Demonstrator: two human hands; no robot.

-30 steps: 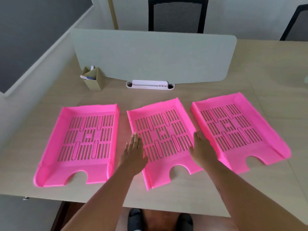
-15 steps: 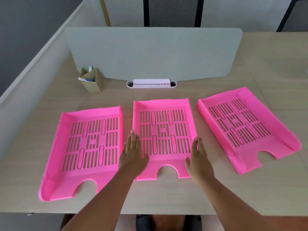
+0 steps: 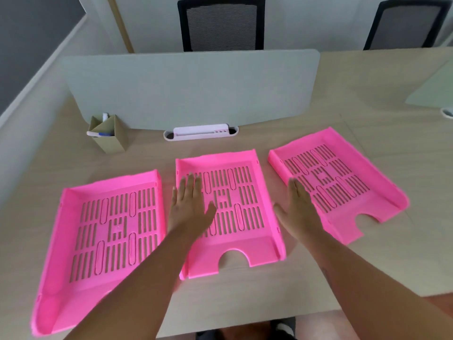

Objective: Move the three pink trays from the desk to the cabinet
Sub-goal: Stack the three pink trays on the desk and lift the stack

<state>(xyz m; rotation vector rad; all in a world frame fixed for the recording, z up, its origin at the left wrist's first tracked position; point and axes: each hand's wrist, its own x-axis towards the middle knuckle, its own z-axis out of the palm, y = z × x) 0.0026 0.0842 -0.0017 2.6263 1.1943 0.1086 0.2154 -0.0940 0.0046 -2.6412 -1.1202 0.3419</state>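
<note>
Three pink slotted trays lie side by side on the desk: the left tray (image 3: 73,241), the middle tray (image 3: 247,204) and the right tray (image 3: 343,182). My left hand (image 3: 190,207) hovers flat, fingers spread, over the left side of the middle tray. My right hand (image 3: 299,212) is open with fingers extended, over the gap between the middle and right trays, its fingertips over the right tray's near left edge. Neither hand holds anything. I cannot tell whether the hands touch the trays.
A grey divider panel (image 3: 191,87) stands across the desk behind the trays. A cardboard pen holder (image 3: 109,133) and a white cable box (image 3: 201,132) sit at its base. Two black chairs (image 3: 221,23) stand beyond. My shoes (image 3: 282,327) show below the desk edge.
The view shifted, so the trays sit differently in frame. My left hand moved onto the middle tray's left side; my right hand moved away from the middle tray's right edge toward the right tray.
</note>
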